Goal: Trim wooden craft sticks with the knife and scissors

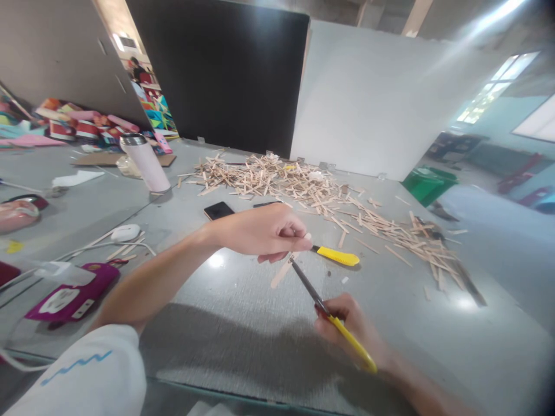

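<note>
A thin wooden stick [282, 271] is pinched at its far end between the curled fingers of the left hand [264, 231] and held slanting just above the grey table [225, 323], near the middle of the scene. The yellow-handled knife [333, 320] is gripped in the closed right hand [351, 326], its dark blade tip set against the stick just below the left fingers. The stick is judged light, stiff and easily split — best held near its end, clear of the blade — while a second yellow knife [337, 256] lies just behind, before the far heap of stick offcuts [303, 185].
</note>
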Action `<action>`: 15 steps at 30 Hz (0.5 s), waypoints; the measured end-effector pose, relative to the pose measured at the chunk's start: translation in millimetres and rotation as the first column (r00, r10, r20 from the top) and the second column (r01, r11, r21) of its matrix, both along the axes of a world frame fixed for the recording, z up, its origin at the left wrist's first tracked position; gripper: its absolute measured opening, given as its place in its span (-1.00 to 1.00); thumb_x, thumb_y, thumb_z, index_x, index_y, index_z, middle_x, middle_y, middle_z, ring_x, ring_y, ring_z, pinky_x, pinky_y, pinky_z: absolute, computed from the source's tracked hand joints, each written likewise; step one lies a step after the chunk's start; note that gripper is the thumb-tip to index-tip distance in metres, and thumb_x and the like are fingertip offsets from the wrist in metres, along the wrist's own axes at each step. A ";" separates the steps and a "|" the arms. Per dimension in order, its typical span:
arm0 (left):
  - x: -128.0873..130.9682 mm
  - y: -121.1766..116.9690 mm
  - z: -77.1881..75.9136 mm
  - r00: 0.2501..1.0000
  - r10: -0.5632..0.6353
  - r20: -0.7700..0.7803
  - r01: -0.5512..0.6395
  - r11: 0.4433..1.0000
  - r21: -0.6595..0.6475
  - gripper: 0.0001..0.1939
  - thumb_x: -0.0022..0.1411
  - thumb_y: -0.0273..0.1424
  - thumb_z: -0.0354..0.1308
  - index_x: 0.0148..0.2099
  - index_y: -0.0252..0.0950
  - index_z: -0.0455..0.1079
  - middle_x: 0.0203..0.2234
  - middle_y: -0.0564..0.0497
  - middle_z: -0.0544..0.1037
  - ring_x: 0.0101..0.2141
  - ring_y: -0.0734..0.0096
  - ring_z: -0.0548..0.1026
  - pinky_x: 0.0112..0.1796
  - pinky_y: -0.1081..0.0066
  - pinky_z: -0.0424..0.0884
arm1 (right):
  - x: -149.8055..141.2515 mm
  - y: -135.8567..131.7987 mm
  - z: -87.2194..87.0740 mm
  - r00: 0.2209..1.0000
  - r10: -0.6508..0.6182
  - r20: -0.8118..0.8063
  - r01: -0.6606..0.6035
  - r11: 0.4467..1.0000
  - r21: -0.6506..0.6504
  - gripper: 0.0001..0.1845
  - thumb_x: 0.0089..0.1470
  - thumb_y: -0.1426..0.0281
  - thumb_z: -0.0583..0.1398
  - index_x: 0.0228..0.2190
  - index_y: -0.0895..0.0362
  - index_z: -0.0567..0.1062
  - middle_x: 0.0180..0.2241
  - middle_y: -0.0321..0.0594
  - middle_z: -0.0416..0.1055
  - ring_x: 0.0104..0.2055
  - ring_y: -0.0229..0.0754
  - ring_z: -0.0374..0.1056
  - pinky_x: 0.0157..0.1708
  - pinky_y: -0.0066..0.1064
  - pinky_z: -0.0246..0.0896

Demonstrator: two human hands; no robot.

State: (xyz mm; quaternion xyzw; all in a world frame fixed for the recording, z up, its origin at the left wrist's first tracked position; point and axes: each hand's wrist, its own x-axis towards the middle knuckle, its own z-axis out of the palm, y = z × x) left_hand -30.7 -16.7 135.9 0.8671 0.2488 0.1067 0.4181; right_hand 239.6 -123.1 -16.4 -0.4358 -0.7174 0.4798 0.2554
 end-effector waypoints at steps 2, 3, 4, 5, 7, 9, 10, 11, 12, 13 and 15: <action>0.7 0.8 -0.4 1.000 -0.003 0.031 0.003 1.000 -0.012 -0.48 0.62 -0.20 0.12 -0.45 -0.26 0.29 -0.65 0.09 0.48 -0.63 0.58 0.41 -0.50 0.56 0.31 | -0.9 0.4 0.7 1.000 -0.004 0.019 0.003 1.000 0.020 -0.34 0.31 -0.02 0.30 -0.60 0.04 0.14 -0.56 -0.42 -0.09 -0.50 -0.29 -0.13 -0.49 -0.34 -0.26; 1.1 1.3 -0.6 0.999 -0.007 0.043 0.008 1.000 -0.024 -0.52 0.62 -0.20 0.12 -0.41 -0.27 0.33 -0.64 0.08 0.51 -0.62 0.56 0.44 -0.50 0.57 0.33 | -1.4 0.6 1.0 1.000 -0.009 0.022 0.008 1.000 0.022 -0.35 0.31 -0.01 0.29 -0.59 0.05 0.14 -0.55 -0.42 -0.10 -0.50 -0.29 -0.13 -0.50 -0.35 -0.26; 1.4 1.9 -0.9 0.999 -0.017 0.049 0.019 0.999 -0.046 -0.56 0.62 -0.19 0.12 -0.35 -0.27 0.38 -0.61 0.06 0.55 -0.60 0.54 0.47 -0.50 0.57 0.35 | -1.8 0.6 1.3 1.000 -0.016 0.023 0.016 1.000 0.022 -0.36 0.32 0.01 0.28 -0.59 0.05 0.14 -0.55 -0.42 -0.09 -0.50 -0.30 -0.12 -0.50 -0.35 -0.26; 1.7 2.7 -1.3 0.998 -0.032 0.053 0.036 0.996 -0.078 -0.62 0.62 -0.19 0.13 -0.27 -0.28 0.42 -0.57 0.04 0.59 -0.58 0.52 0.50 -0.50 0.57 0.38 | -2.3 0.6 1.6 0.999 -0.034 0.024 0.033 0.999 0.022 -0.37 0.32 0.03 0.27 -0.58 0.04 0.13 -0.55 -0.42 -0.09 -0.50 -0.30 -0.12 -0.50 -0.35 -0.26; 1.6 4.3 -2.6 0.996 -0.069 0.055 0.077 0.983 -0.165 -0.74 0.60 -0.19 0.18 -0.06 -0.29 0.47 -0.46 -0.01 0.67 -0.52 0.46 0.59 -0.50 0.56 0.44 | -3.0 0.7 2.1 0.997 -0.075 0.021 0.074 0.997 0.022 -0.38 0.33 0.03 0.25 -0.58 0.03 0.11 -0.56 -0.42 -0.10 -0.51 -0.30 -0.13 -0.51 -0.35 -0.27; 0.8 6.2 -4.3 0.993 -0.097 0.071 0.112 0.963 -0.247 -0.74 0.56 -0.23 0.25 0.12 -0.27 0.44 -0.35 -0.06 0.72 -0.45 0.38 0.67 -0.49 0.54 0.48 | -3.2 1.0 2.8 0.995 -0.099 0.014 0.099 0.995 0.012 -0.39 0.34 0.01 0.22 -0.58 0.03 0.13 -0.57 -0.42 -0.07 -0.52 -0.30 -0.11 -0.52 -0.36 -0.26; 0.3 7.0 -5.4 0.991 -0.104 0.081 0.123 0.953 -0.278 -0.71 0.54 -0.25 0.29 0.17 -0.26 0.42 -0.32 -0.08 0.73 -0.42 0.35 0.69 -0.49 0.54 0.49 | -3.1 1.3 3.2 0.995 -0.098 0.006 0.098 0.995 0.006 -0.40 0.34 0.00 0.22 -0.57 0.03 0.14 -0.57 -0.42 -0.05 -0.52 -0.30 -0.10 -0.52 -0.36 -0.25; -0.2 7.9 -6.4 0.990 -0.108 0.090 0.131 0.943 -0.305 -0.69 0.52 -0.26 0.31 0.18 -0.26 0.41 -0.31 -0.09 0.73 -0.41 0.32 0.70 -0.48 0.53 0.50 | -3.0 1.7 3.5 0.996 -0.085 -0.003 0.085 0.996 0.001 -0.41 0.32 -0.01 0.23 -0.57 0.03 0.17 -0.57 -0.41 -0.03 -0.52 -0.30 -0.08 -0.52 -0.36 -0.24; -0.6 8.6 -7.4 0.989 -0.109 0.098 0.135 0.935 -0.328 -0.68 0.51 -0.27 0.32 0.18 -0.27 0.41 -0.32 -0.10 0.73 -0.40 0.31 0.71 -0.48 0.52 0.51 | -2.8 2.2 3.7 0.997 -0.073 -0.013 0.073 0.997 -0.003 -0.42 0.31 -0.01 0.25 -0.56 0.04 0.19 -0.56 -0.41 0.00 -0.51 -0.29 -0.06 -0.52 -0.37 -0.23; -0.9 9.2 -8.3 0.988 -0.108 0.106 0.139 0.928 -0.347 -0.69 0.51 -0.27 0.33 0.17 -0.28 0.42 -0.32 -0.11 0.73 -0.41 0.31 0.71 -0.48 0.51 0.51 | -2.7 2.6 3.6 0.997 -0.070 -0.021 0.070 0.998 -0.001 -0.43 0.29 0.00 0.27 -0.56 0.04 0.21 -0.56 -0.41 0.01 -0.51 -0.29 -0.05 -0.52 -0.37 -0.21; -1.1 10.1 -9.5 0.988 -0.103 0.117 0.140 0.917 -0.374 -0.70 0.50 -0.28 0.34 0.15 -0.28 0.44 -0.33 -0.12 0.73 -0.41 0.31 0.71 -0.47 0.51 0.52 | -2.7 3.2 2.5 0.997 -0.075 -0.036 0.075 0.997 0.011 -0.46 0.27 0.03 0.29 -0.56 0.04 0.24 -0.56 -0.40 0.04 -0.50 -0.28 -0.02 -0.51 -0.38 -0.17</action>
